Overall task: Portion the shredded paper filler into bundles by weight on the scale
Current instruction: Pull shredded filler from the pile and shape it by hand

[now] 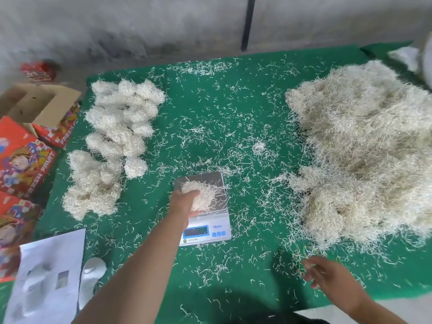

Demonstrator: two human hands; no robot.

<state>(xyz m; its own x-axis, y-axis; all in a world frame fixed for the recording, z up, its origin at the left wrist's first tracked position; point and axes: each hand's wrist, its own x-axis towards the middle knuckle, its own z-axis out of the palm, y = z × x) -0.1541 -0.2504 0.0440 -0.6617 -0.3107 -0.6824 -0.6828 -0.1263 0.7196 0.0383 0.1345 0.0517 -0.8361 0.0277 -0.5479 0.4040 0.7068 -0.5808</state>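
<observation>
Filler, shredded paper, pale: one wad [201,195] on the scale [203,206] at near centre of the green mat [210,113], under the left hand [183,203]. Bulk heap [364,155] at right, from mid-depth to near edge. Finished bundles [112,146], many, in loose rows at far and mid left. Loose strands scattered over the whole mat. Step in hand, by judgement: weighing one portion, either being set on the plate or being lifted off; which cannot be told. Display [196,231] lit blue, digits unreadable, so the weight is not known. Left hand: arm stretched forward from the near edge, palm down, fingers curled round the near-left side of the wad, a light grip, wad touching the plate. Right hand [327,274]: low over the mat at near right, just short of the heap's fringe, fingers loosely spread, nothing clearly held beyond perhaps a few stray strands. Next move, by judgement: release and read the display, then add or remove a pinch from the heap, or carry the wad left to the bundles. Printed boxes [25,160] stand beyond the mat's left edge.
</observation>
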